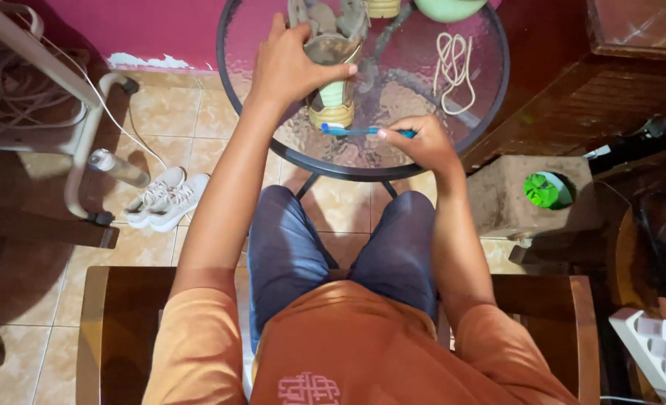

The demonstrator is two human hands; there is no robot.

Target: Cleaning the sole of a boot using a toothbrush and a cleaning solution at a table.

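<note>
Worn shoe (334,82) stood near middle of round glass surface (490,97), gripped on top by left hand (291,64). Blue toothbrush (363,131) pinched in closed right hand (423,142), bristles at toe. Probably best scrubbed short, shoe pinned firm. Loose laces (453,67) lying beside.

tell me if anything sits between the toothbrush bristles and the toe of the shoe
Nothing visible does. The toothbrush in the right hand has its bristle end right at the toe of the shoe, which the left hand holds.
</note>
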